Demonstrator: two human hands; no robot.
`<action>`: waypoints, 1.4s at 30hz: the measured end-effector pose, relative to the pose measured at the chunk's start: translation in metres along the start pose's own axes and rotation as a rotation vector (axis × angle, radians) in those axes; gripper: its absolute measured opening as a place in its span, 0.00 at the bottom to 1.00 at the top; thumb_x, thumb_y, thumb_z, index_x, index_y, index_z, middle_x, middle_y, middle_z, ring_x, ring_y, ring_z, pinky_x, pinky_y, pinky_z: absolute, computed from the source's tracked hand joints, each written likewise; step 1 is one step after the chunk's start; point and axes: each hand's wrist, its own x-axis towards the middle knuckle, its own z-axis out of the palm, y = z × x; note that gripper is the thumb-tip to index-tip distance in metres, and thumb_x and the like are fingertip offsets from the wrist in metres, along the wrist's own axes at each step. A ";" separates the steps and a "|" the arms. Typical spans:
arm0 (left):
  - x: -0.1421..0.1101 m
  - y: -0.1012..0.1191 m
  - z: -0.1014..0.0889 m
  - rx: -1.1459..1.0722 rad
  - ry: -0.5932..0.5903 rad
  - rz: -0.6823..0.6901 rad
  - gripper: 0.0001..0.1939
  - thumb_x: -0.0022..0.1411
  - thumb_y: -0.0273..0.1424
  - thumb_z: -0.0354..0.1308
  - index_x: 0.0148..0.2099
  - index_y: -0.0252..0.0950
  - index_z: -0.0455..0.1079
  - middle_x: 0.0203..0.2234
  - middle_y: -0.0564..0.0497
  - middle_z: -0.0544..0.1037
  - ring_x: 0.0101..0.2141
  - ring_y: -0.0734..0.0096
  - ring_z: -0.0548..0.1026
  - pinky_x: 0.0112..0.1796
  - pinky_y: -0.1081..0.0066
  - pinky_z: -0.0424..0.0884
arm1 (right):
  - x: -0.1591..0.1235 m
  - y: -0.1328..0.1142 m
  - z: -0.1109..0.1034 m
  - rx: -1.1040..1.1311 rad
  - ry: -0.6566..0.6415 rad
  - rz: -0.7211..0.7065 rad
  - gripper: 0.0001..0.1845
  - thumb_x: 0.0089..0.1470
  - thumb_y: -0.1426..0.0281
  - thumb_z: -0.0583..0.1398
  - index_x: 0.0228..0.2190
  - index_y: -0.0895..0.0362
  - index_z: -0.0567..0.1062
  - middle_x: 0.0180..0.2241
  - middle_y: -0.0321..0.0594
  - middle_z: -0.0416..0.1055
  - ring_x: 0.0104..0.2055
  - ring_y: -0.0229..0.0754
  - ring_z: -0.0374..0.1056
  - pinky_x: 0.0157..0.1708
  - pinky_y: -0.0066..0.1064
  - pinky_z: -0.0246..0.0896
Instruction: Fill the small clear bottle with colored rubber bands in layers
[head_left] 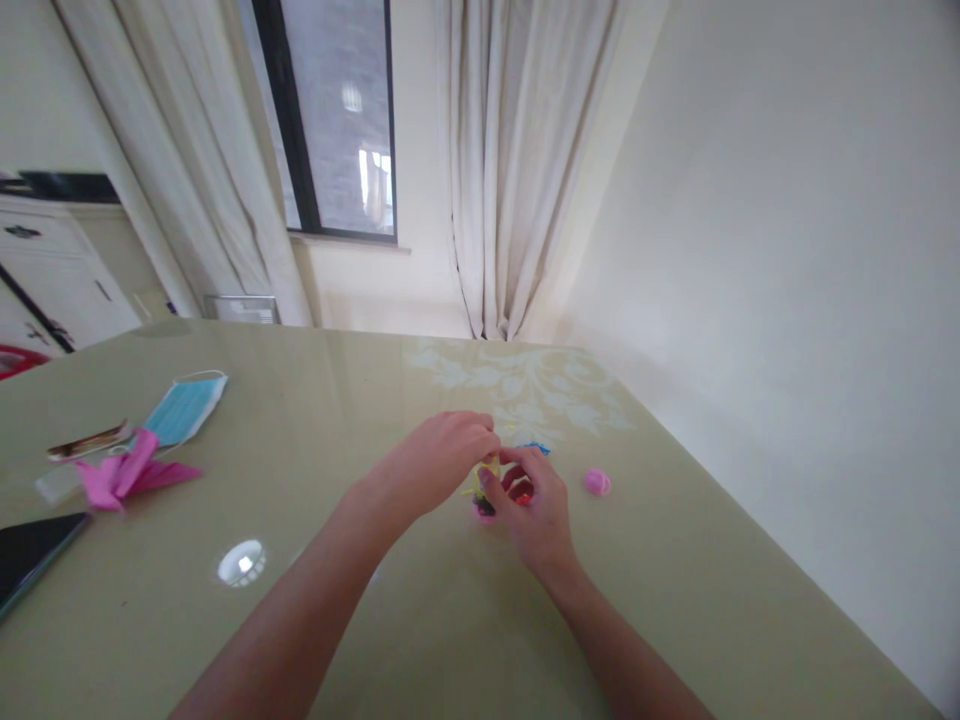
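Note:
In the middle of the head view my two hands meet just above the tabletop. My left hand (442,450) comes over from the left, its fingers bent down and pressed together at a small yellow thing (489,467) with thin strands. My right hand (534,505) curls its thumb and index finger around the same yellow thing from the right. My fingers hide most of it, so its kind does not show. Under them sits a small dark and pink piece (485,509). A red bit (523,494) shows beneath my right fingers, and a blue piece (535,448) lies just behind.
A pink ball (597,482) rests right of my right hand on the glossy table (660,600). To the left lie a blue face mask (182,410), a pink folded shape (127,473), a printed strip (88,442) and a dark phone (34,550). A wall borders the table's right edge.

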 end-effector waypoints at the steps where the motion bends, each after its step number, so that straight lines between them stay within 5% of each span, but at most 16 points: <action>1: 0.000 0.003 -0.002 -0.001 -0.003 -0.005 0.13 0.64 0.16 0.57 0.36 0.36 0.78 0.37 0.48 0.80 0.39 0.64 0.78 0.41 0.68 0.69 | 0.000 0.000 0.000 -0.004 0.001 0.000 0.09 0.59 0.63 0.67 0.38 0.55 0.80 0.37 0.40 0.74 0.28 0.37 0.72 0.24 0.28 0.70; 8: -0.009 0.005 -0.006 -0.133 -0.055 -0.074 0.17 0.62 0.12 0.52 0.36 0.36 0.77 0.39 0.47 0.78 0.41 0.65 0.77 0.42 0.69 0.69 | 0.001 0.000 -0.001 -0.017 -0.016 -0.007 0.10 0.61 0.62 0.67 0.39 0.55 0.81 0.37 0.40 0.75 0.28 0.37 0.71 0.25 0.28 0.69; 18: -0.005 -0.006 -0.009 -0.268 0.078 -0.094 0.08 0.69 0.24 0.59 0.37 0.37 0.78 0.35 0.52 0.81 0.37 0.68 0.77 0.39 0.71 0.67 | 0.000 0.001 -0.001 -0.028 -0.031 -0.036 0.09 0.60 0.63 0.67 0.40 0.55 0.80 0.37 0.40 0.75 0.26 0.36 0.70 0.24 0.28 0.68; 27: 0.000 -0.012 -0.003 -0.332 0.079 -0.145 0.05 0.67 0.31 0.65 0.37 0.40 0.81 0.32 0.54 0.85 0.35 0.69 0.79 0.37 0.72 0.66 | 0.000 -0.003 0.000 -0.036 -0.031 -0.038 0.08 0.60 0.63 0.67 0.38 0.54 0.80 0.36 0.39 0.75 0.26 0.35 0.70 0.24 0.28 0.68; 42: -0.006 -0.015 -0.009 -0.394 0.084 -0.034 0.14 0.73 0.26 0.54 0.44 0.38 0.83 0.40 0.48 0.82 0.42 0.68 0.79 0.46 0.71 0.71 | 0.002 -0.001 0.000 0.019 -0.010 0.009 0.12 0.57 0.61 0.68 0.39 0.55 0.82 0.37 0.41 0.77 0.26 0.37 0.70 0.25 0.29 0.68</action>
